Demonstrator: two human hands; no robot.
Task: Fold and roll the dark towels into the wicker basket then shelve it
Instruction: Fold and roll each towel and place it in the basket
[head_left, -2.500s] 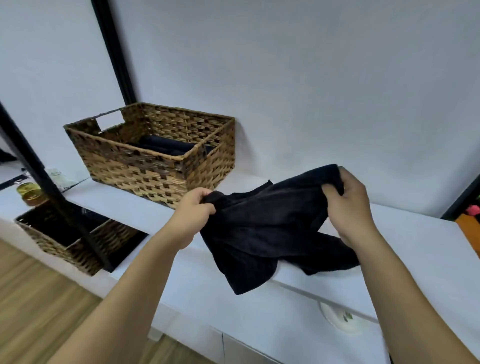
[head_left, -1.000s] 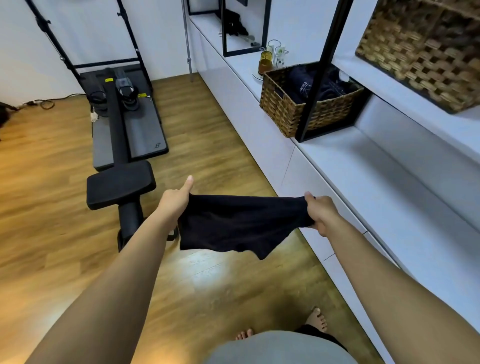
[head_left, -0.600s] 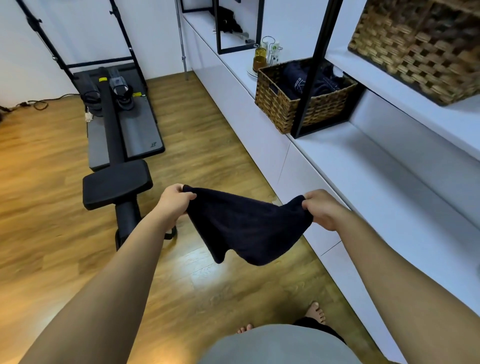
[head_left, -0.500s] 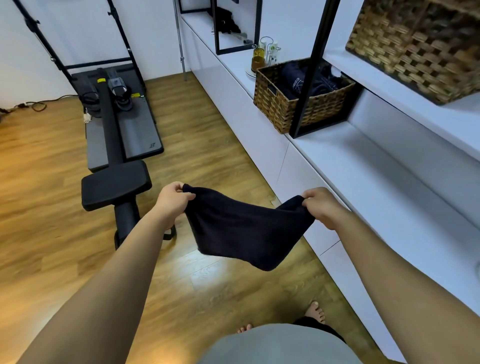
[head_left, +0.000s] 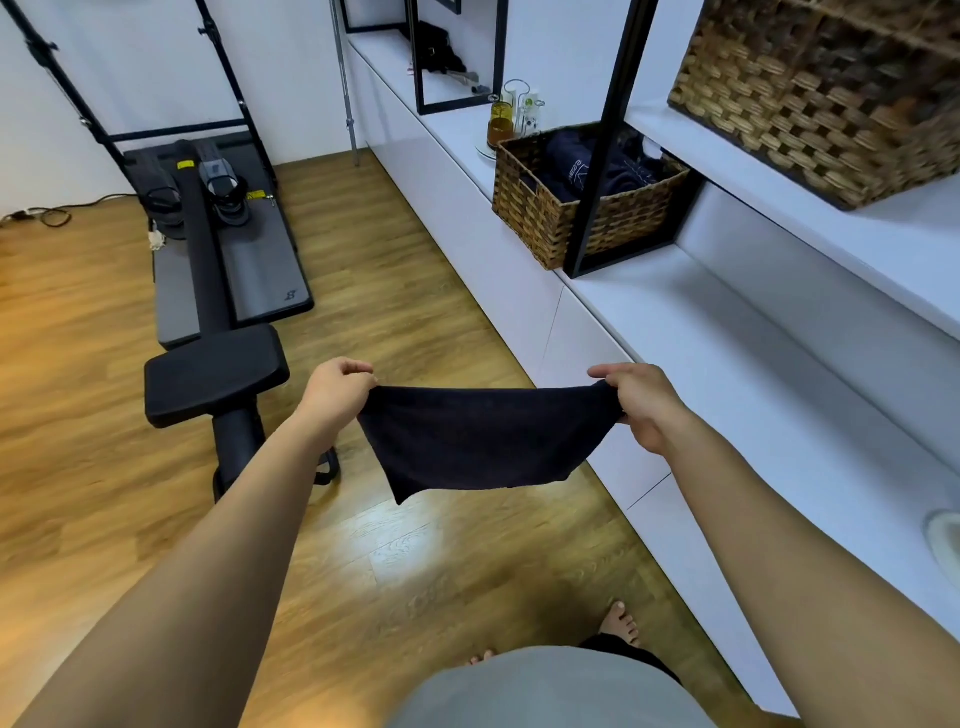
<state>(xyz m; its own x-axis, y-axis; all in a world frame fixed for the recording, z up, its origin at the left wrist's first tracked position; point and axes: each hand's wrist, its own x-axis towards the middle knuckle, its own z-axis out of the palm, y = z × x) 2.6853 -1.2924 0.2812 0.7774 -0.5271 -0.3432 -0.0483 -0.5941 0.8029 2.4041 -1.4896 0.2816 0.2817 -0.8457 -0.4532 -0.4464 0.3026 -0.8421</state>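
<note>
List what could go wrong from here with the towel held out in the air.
1. The dark towel hangs over the wooden floor, pinched only at its top corners by the left hand and right hand; a slipped corner would likely drop it.
2. With no surface under it, a mid-air fold may come out uneven; the counter beside the right hand would support it.
3. The padded bench stands close on the left, a possible trip hazard for bare feet.
</note>
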